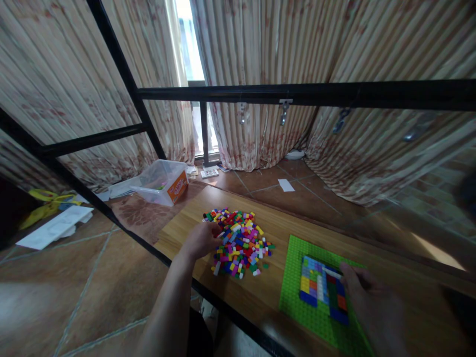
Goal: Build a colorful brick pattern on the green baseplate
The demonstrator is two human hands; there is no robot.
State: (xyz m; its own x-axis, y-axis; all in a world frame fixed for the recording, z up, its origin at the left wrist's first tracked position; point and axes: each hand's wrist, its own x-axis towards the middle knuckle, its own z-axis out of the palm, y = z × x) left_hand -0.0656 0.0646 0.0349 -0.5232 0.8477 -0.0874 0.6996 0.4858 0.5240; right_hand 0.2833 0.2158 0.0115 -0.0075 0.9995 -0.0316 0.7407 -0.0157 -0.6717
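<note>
A heap of small coloured bricks [241, 241] lies on the wooden table [260, 297]. My left hand [203, 240] rests at the heap's left edge, fingers curled in among the bricks; what they grip is hidden. To the right lies a green baseplate [293, 297] with a patch of coloured bricks [322, 290] built on it. My right hand [366, 292] is at that patch's right edge, pinching a white brick [332, 273] against the patch's top.
Black metal frame bars [297, 93] cross in front of striped curtains. A clear plastic box [163, 182] sits on a rug on the tiled floor beyond the table. White papers [55, 225] lie at the left. The table's near edge runs diagonally.
</note>
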